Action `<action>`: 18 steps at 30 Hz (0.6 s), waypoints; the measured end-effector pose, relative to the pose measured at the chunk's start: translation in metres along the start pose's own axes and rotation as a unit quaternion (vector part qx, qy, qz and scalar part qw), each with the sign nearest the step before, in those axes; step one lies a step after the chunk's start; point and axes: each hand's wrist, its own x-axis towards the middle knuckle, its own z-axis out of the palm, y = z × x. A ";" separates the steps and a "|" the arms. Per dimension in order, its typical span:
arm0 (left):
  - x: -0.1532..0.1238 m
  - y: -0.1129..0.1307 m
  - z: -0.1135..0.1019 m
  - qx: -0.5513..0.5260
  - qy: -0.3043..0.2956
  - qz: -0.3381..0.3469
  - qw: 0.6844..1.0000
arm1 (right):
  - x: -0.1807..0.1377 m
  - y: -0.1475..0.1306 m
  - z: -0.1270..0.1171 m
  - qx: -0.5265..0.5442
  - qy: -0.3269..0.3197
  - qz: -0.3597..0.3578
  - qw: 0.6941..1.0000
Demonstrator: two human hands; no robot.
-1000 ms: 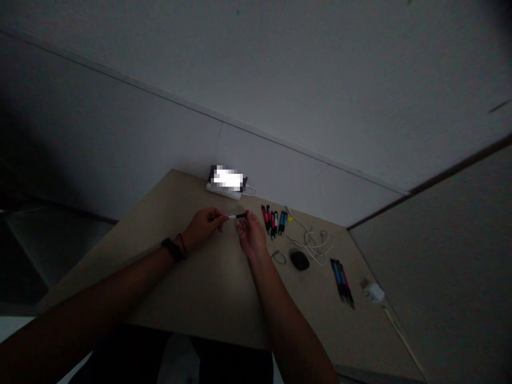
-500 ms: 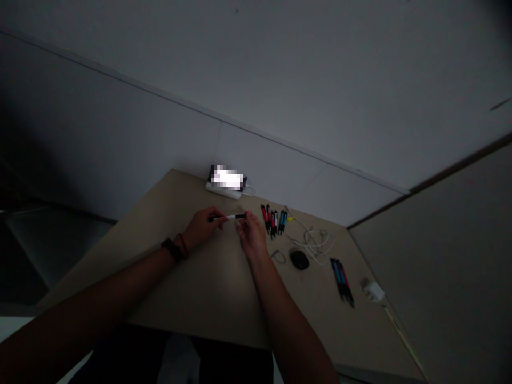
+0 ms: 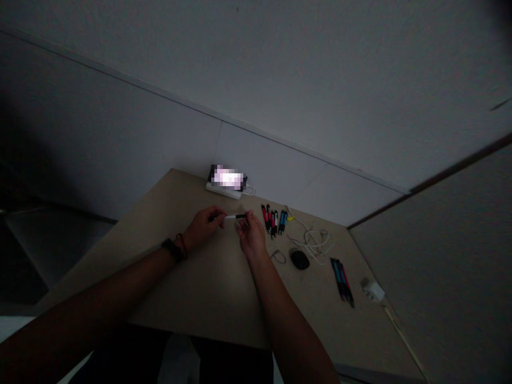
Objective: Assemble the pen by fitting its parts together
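Observation:
My left hand (image 3: 205, 225) and my right hand (image 3: 250, 236) meet over the far middle of a beige table (image 3: 192, 288). Between them they hold a thin pen (image 3: 236, 216) level, black at its right end and white in the middle. The left fingers pinch its left end, and the right fingertips close on its black right end. A dark watch and a red band sit on my left wrist (image 3: 175, 248).
A row of red, black and blue pens (image 3: 274, 220) lies right of my hands. Beyond are a tangled white cable (image 3: 316, 241), a black mouse (image 3: 300, 260), a second bunch of pens (image 3: 342, 281), a white charger (image 3: 374, 291), and a lit phone (image 3: 227, 178) by the wall.
The hands have drawn slightly closer together, so less of the pen shows between them. Nothing else on the table has moved.

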 end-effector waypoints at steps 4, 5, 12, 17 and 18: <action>0.000 0.001 -0.001 0.004 -0.005 -0.002 1.000 | -0.002 0.000 0.001 0.007 0.004 -0.003 1.000; -0.001 0.001 -0.001 0.008 -0.004 -0.003 1.000 | -0.002 0.000 0.001 0.006 0.003 -0.002 1.000; 0.000 0.001 0.000 0.015 0.003 -0.006 1.000 | -0.001 -0.001 0.002 -0.016 0.004 0.002 1.000; 0.001 0.000 0.000 0.014 0.011 -0.011 1.000 | -0.001 -0.001 0.002 -0.013 -0.001 0.006 1.000; 0.001 0.000 0.000 0.014 0.011 -0.010 1.000 | -0.001 0.000 0.001 -0.016 0.000 0.006 1.000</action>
